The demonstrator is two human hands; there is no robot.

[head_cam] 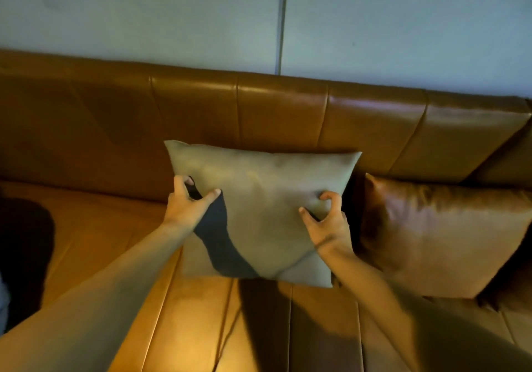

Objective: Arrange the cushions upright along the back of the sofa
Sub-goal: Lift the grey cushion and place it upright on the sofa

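A grey cushion (259, 199) with a dark blue patch stands upright against the backrest of a brown leather sofa (282, 112). My left hand (187, 207) pinches its left edge, thumb on the front and fingers behind. My right hand (325, 222) grips a fold of fabric on its right side. Directly to the right, a brown leather cushion (437, 236) leans upright against the backrest, close beside the grey one.
The sofa seat (115, 242) stretches to the left and toward me. A dark shadow or object (23, 242) lies at the far left edge. A pale wall (172, 20) rises behind the backrest. The sofa's right corner (506, 155) is beyond the brown cushion.
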